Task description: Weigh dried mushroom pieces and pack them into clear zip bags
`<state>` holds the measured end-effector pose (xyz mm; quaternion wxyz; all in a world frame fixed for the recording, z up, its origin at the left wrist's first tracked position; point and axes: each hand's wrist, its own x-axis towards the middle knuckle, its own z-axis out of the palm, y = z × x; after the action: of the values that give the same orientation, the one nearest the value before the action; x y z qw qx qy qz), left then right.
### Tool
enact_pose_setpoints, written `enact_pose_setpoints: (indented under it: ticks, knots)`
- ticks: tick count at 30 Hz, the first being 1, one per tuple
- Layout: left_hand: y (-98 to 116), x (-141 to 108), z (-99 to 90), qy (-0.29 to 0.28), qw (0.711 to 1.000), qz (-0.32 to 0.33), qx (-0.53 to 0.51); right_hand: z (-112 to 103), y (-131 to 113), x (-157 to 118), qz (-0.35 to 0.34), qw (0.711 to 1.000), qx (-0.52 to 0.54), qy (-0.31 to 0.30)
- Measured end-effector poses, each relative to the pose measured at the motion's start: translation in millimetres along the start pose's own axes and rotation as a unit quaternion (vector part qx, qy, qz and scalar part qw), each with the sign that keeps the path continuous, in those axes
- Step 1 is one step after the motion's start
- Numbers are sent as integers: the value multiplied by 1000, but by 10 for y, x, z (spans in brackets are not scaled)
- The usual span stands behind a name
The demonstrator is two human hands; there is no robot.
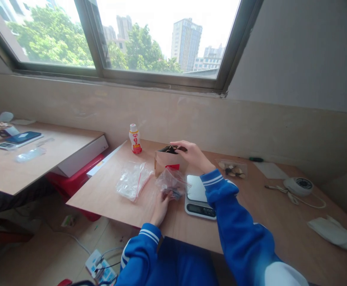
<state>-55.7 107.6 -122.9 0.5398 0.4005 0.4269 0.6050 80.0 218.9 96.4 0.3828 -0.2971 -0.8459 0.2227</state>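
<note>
Gripping the top edge of a kraft paper bag, your right hand curls its fingers over the rim at centre frame, with dark contents showing in the bag's mouth. The bag stands upright on the worktop and has a red patch on its front. Your left hand is closed on the lower part of a clear zip bag with a red seal, which holds dark pieces and sits just in front of the paper bag.

A second clear zip bag lies flat to the left. To the right is a digital scale, partly behind your right sleeve, and its display is too dark to read. Beyond the paper bag, a white bottle with red label and base stands near the wall, its small print unreadable. Further right is a clear tray of pale and dark pieces, and at right sits a white dome camera with its cable.
</note>
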Motion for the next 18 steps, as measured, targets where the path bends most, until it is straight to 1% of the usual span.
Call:
enact_pose_setpoints:
  ticks: [2, 3, 5, 7, 8, 9, 10, 12, 13, 14, 16, 18]
  knots:
    - [31, -11, 15, 3, 1000, -2, 2, -48, -67, -34, 8, 1000, 14, -5]
    - [45, -17, 22, 5, 1000, -3, 3, -64, -101, -63, 5, 1000, 7, 4]
    - [68, -25, 35, 9, 1000, 1, 3, -57, -153, -168, -8, 998, -26, 52]
    - [84, -28, 45, 10, 1000, 7, 4, 14, -157, -340, -5, 993, -44, 112]
    - [90, -27, 49, 9, 1000, 12, 3, 72, -136, -446, 6, 991, -40, 129]
    - [95, -25, 52, 8, 1000, 17, 2, 139, -99, -555, 23, 991, -28, 127]
    - [99, -24, 54, 8, 1000, 23, 3, 209, -49, -663, 44, 994, -16, 102]
    - [107, -24, 56, 4, 999, 32, 6, 341, 71, -847, 89, 996, 2, -9]
    - [112, -26, 56, -2, 999, 34, 6, 393, 130, -916, 110, 992, 6, -64]
    - [116, -30, 57, -9, 999, 33, 6, 433, 184, -969, 129, 986, 8, -105]
    - [128, -41, 59, -25, 999, 26, 2, 478, 258, -1029, 150, 978, 20, -147]
    - [142, -52, 62, -34, 999, 16, 5, 489, 288, -1049, 148, 974, 47, -164]
